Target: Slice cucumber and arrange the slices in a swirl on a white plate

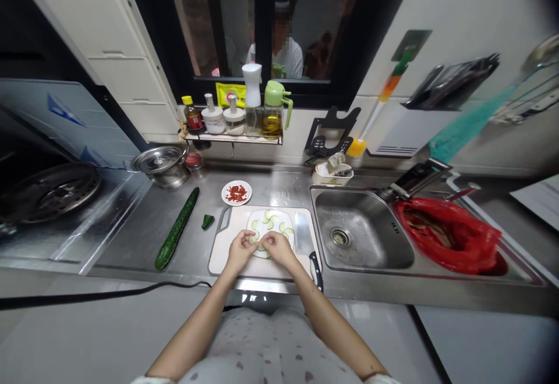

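Both hands, left hand [239, 248] and right hand [276, 248], meet fingertip-to-fingertip, pinching cucumber slices [271, 224] on the plate [255, 217].

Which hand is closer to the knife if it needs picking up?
The right hand, probably. The knife lies along the right edge of the cutting board, just beside it. The left hand would have to cross the plate of cucumber slices.

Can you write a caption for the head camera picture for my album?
Both hands, left hand and right hand, arrange cucumber slices on a white plate.
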